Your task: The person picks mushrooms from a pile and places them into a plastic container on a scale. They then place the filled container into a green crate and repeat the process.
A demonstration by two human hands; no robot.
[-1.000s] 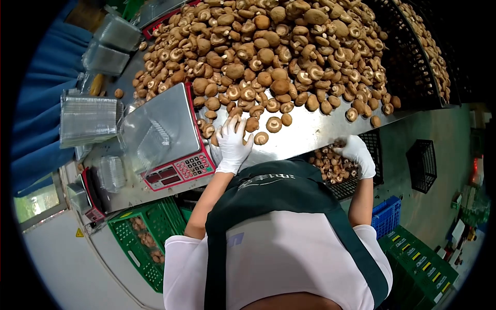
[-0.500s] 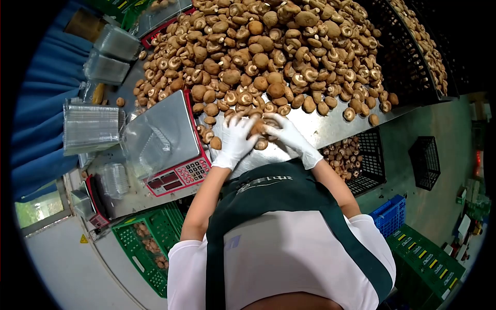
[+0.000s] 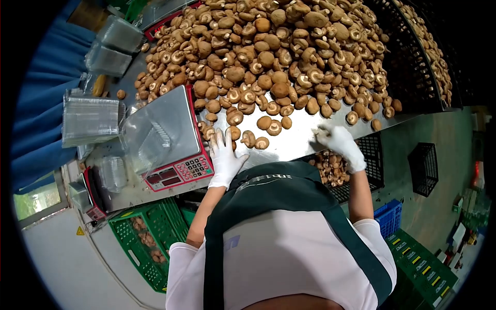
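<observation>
My left hand [image 3: 226, 159], in a white glove, lies with fingers stretched on the steel table [image 3: 294, 138], between the scale and a few loose shiitake mushrooms [image 3: 248, 138]. Its fingertips are next to the mushrooms at the scale's edge. My right hand [image 3: 342, 144], also gloved, is over the table's front edge, above a black crate [image 3: 369, 165] of mushrooms. Its fingers are curled together, and their darkish tips are blurred; what they hold, if anything, I cannot make out. A large heap of shiitake mushrooms [image 3: 268, 51] covers the back of the table.
A red-edged scale [image 3: 168, 129] carries a clear plastic tray [image 3: 150, 137]. Stacked clear trays [image 3: 90, 123] stand at left. A green crate [image 3: 139, 248] is below left; another black crate [image 3: 423, 168] rests on the floor at right. A mushroom-filled crate [image 3: 413, 46] stands back right.
My hands have parted from the mushrooms they were handling together. The right moved right, over the crate; the left drew toward the scale. Several mushrooms now lie apart on the steel.
</observation>
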